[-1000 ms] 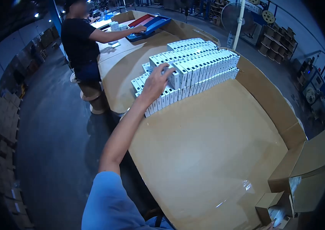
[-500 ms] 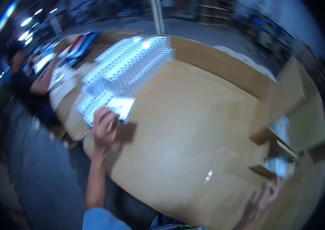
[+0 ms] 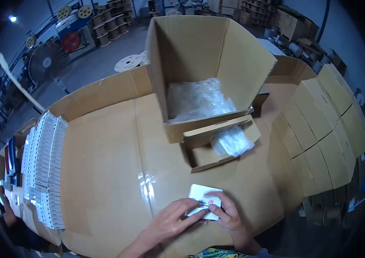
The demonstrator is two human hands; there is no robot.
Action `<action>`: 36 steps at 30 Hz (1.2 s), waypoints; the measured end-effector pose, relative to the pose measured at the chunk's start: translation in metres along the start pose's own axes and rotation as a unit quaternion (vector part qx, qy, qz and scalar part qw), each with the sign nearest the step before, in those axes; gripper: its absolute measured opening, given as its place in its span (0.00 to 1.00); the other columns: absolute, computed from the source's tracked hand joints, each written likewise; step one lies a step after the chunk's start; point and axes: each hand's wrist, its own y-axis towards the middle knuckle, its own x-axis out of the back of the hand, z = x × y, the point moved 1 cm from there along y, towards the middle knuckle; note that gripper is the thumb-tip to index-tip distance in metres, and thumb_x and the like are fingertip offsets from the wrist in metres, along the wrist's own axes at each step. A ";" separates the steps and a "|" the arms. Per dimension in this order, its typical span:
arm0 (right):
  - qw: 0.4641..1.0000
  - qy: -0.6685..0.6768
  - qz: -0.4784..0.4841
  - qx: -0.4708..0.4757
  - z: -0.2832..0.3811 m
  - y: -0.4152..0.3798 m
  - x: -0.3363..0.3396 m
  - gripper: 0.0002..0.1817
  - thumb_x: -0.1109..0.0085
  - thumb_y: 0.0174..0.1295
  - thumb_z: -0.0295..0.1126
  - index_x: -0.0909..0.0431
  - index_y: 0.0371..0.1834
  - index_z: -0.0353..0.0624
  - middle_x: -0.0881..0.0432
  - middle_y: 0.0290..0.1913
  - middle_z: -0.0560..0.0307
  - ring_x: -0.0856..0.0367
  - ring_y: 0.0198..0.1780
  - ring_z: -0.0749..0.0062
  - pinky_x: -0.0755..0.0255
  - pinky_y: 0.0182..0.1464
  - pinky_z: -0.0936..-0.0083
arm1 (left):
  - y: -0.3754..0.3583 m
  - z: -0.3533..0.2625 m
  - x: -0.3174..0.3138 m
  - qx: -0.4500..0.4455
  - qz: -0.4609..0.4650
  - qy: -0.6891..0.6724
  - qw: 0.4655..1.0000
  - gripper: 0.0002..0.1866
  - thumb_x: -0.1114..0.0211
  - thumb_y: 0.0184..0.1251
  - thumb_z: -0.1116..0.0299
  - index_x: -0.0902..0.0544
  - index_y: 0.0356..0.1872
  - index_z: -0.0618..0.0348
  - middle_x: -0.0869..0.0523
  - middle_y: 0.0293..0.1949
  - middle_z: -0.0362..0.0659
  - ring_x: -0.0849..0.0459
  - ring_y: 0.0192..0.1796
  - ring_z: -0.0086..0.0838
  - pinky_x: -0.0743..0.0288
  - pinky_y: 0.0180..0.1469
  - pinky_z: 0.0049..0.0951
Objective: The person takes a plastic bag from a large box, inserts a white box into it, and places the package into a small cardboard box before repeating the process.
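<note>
A small flat white box [image 3: 199, 190] with dark print and a red mark is between my two hands, low in the middle of the view. My left hand [image 3: 171, 221] comes in from the left, its bent fingers gripping the near left side of the box. On the other side my right hand [image 3: 229, 215] grips the right edge, thumb on top. Fingers cover part of the printed face. Just beyond the hands lies an open narrow carton [image 3: 199, 161], with crumpled clear plastic bags [image 3: 233, 141] at its right end.
A tall open carton [image 3: 191, 47] holding clear plastic film [image 3: 199, 101] stands behind the narrow one. Stacked white boxes [image 3: 47, 167] line the left side. Brown cartons [image 3: 320, 142] are piled at right. Another person's arm [image 3: 8, 206] shows at far left. Cardboard covers the worktable [image 3: 100, 172].
The view has swung right. My left hand has brought a white box from beside the stacks to the middle. My right hand has left the narrow carton's side and now grips the box too.
</note>
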 end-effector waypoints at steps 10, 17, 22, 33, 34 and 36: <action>0.980 -0.189 -0.052 0.034 0.053 0.009 0.095 0.13 0.39 0.69 0.22 0.15 0.56 0.36 0.15 0.42 0.58 0.23 0.38 0.84 0.31 0.41 0.84 | 0.284 0.178 0.005 0.066 0.083 0.241 0.965 0.13 0.32 0.58 0.79 0.13 0.46 0.59 0.13 0.45 0.50 0.15 0.51 0.49 0.20 0.55 0.43; 0.987 -0.150 -0.049 0.019 0.058 0.019 0.115 0.12 0.36 0.67 0.24 0.13 0.52 0.37 0.12 0.47 0.49 0.15 0.52 0.67 0.24 0.56 0.71 | 0.355 0.331 -0.082 0.072 0.336 0.328 0.880 0.24 0.26 0.61 0.60 0.15 0.58 0.56 0.12 0.51 0.51 0.14 0.57 0.49 0.20 0.61 0.45; 0.986 -0.153 -0.010 0.063 0.057 0.019 0.118 0.10 0.38 0.67 0.21 0.15 0.49 0.35 0.11 0.45 0.53 0.14 0.46 0.71 0.23 0.52 0.75 | 0.358 0.364 -0.107 0.176 0.417 0.342 0.824 0.26 0.24 0.57 0.57 0.15 0.58 0.50 0.11 0.50 0.50 0.14 0.58 0.48 0.21 0.62 0.44; 0.961 -0.255 -0.038 0.101 0.082 0.002 0.126 0.12 0.32 0.61 0.23 0.11 0.48 0.40 0.09 0.42 0.50 0.11 0.47 0.66 0.23 0.54 0.71 | 0.384 0.298 -0.014 0.215 0.063 0.207 0.952 0.10 0.29 0.61 0.67 0.07 0.42 0.54 0.08 0.42 0.50 0.08 0.46 0.42 0.16 0.54 0.37; 0.957 -0.264 -0.042 0.109 0.085 -0.001 0.126 0.12 0.32 0.60 0.23 0.11 0.47 0.40 0.09 0.43 0.49 0.12 0.48 0.66 0.23 0.55 0.71 | 0.382 0.287 -0.006 0.226 0.013 0.173 0.959 0.10 0.30 0.62 0.67 0.07 0.42 0.53 0.08 0.42 0.51 0.08 0.46 0.41 0.16 0.54 0.37; 0.948 -0.278 -0.079 0.129 0.088 -0.008 0.124 0.13 0.29 0.59 0.28 0.10 0.47 0.45 0.09 0.42 0.51 0.10 0.48 0.59 0.20 0.56 0.66 | 0.375 0.260 0.007 0.277 -0.059 0.070 0.957 0.10 0.34 0.70 0.66 0.08 0.44 0.57 0.07 0.40 0.46 0.09 0.42 0.31 0.16 0.47 0.33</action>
